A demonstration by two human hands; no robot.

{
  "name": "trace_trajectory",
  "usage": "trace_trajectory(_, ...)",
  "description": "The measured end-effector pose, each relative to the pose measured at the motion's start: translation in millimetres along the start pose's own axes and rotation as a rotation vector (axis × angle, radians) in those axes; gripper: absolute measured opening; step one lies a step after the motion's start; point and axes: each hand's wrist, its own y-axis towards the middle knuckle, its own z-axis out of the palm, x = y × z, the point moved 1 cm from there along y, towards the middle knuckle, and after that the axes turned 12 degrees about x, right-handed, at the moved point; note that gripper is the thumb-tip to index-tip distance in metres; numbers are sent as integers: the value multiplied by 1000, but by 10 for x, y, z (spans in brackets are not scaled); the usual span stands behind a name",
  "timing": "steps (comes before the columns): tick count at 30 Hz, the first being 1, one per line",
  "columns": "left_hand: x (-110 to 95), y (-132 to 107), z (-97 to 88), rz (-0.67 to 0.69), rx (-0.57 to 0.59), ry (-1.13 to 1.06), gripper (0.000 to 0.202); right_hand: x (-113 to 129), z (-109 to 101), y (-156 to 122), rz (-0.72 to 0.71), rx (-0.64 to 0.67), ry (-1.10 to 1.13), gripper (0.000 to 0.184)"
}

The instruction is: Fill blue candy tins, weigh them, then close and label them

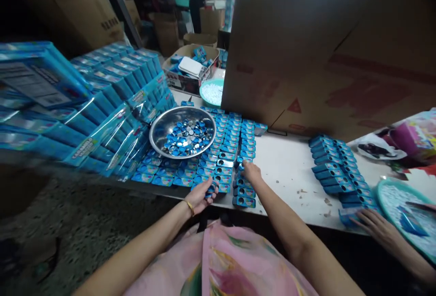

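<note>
Left hand [200,194] at table's [289,169] near edge, fingers curled round a small blue tin [211,190], gold bangle on wrist. Right hand [251,172] reached fwd just beside it, fingertips down on a tin in the short column [244,186] by the near edge; grip itself hidden, can't tell if closed. Rows of tins [221,150] ran back toward cardboard box [327,51]. Steel bowl [183,131] of blue caps sat on the rows, left side. Co-worker's hand [376,225] rested near right edge by second batch of tins [340,171].
</note>
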Motion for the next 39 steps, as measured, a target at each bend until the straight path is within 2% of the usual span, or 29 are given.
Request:
trace_trajectory(1,-1,9,-32,2,5,1,39,53,52,-88,-108,-49,53,35)
trace_trajectory(3,15,43,-81,7,27,5,39,201,160,-254,-445,-121,220,31)
trace_trajectory(5,54,81,-107,-3,65,12,39,354,261,-378,-762,-120,370,26)
trace_trajectory(7,115,103,-114,-40,132,21,37,450,363,-444,-886,-63,441,20)
trace_trajectory(9,191,101,-114,-90,215,39,34,466,489,-477,-862,-12,543,15)
trace_trajectory(14,402,88,-118,-215,341,141,34,321,934,-620,-657,68,966,19)
trace_trajectory(16,457,118,-102,-239,378,164,33,264,1079,-709,-597,6,1037,18)
trace_trajectory(18,480,166,-76,-245,383,175,30,217,1153,-791,-557,-133,1024,14)
trace_trajectory(21,462,245,-35,-207,345,188,29,155,1138,-872,-550,-334,965,9)
trace_trajectory(23,439,283,-21,-178,337,179,27,114,1074,-887,-549,-389,972,6)
trace_trajectory(26,419,312,-24,-183,361,162,25,69,969,-864,-580,-357,945,9)
trace_trajectory(29,430,321,-31,-216,381,160,22,43,958,-811,-610,-243,905,16)
trace_trajectory(32,462,326,-29,-247,358,134,21,-21,1043,-731,-468,-125,1024,19)
trace_trajectory(35,468,333,-54,-257,288,85,21,-148,1057,-601,-258,-95,1104,19)
trace_trajectory(37,436,334,-99,-240,235,62,23,-236,960,-477,-120,-145,1003,18)
trace_trajectory(39,383,326,-155,-212,201,60,24,-279,802,-331,-13,-177,739,17)
